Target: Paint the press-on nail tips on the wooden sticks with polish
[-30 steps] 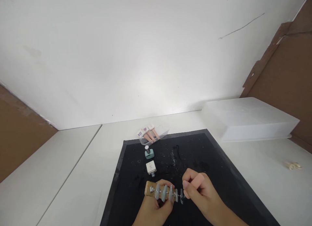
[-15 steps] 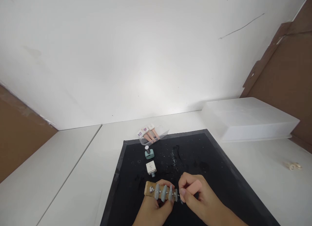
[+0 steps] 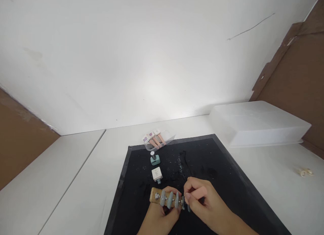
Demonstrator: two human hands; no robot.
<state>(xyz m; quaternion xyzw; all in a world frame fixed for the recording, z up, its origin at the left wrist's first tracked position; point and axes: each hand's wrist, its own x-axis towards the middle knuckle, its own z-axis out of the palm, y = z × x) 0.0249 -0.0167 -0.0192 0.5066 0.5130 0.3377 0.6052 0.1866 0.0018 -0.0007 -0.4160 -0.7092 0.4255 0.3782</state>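
Observation:
My left hand [image 3: 163,216] is wrapped round a wooden nail-tip stand [image 3: 153,196]. Along it, several grey-blue nail tips [image 3: 170,200] sit in a row on small metal posts. Pinched in my right hand [image 3: 204,201] is the pink handle of a nail polish brush [image 3: 199,192], tilted over the stand's right end. Its bristles are hidden by my fingers and the nail tips there. Just beyond the stand, an uncapped nail polish bottle [image 3: 157,173] with a white label lies with its neck toward me. A teal bottle [image 3: 155,160] with a silver cap is behind it.
A black mat [image 3: 167,160] with smudges covers the middle of the white table. At its back edge, a clear tray [image 3: 170,139] holds pink-capped nail polish bottles [image 3: 155,140]. A translucent white box [image 3: 268,127] stands back right. Small cream rings [image 3: 305,172] lie at right.
My right hand with the brush has shifted slightly left and away from me along the stand's right end. The left hand and stand have barely moved.

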